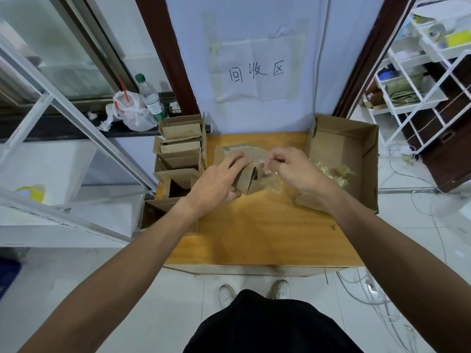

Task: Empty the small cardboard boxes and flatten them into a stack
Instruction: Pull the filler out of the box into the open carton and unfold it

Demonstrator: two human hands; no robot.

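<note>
Support: wooden table (pixel 254 233) carries a row of small cardboard boxes (pixel 179 154) along its left edge, a flattened cardboard piece (pixel 224 151) at back centre, and a large open box (pixel 367 138) at right (yellowish plastic wrappers (pixel 336 173) inside).

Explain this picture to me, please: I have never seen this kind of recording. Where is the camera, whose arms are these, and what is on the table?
There is no machine here. A person wears one wide-angle camera on the head, and it looks down at their own two bare hands. The left hand has its grip on a small cardboard box over the wooden table. The right hand pinches clear plastic wrapping at the box's open end. Along the table's left edge stand more small boxes, already opened. On the right lies a large open carton holding yellowish plastic scraps. A flattened piece of cardboard lies behind the hands.
</note>
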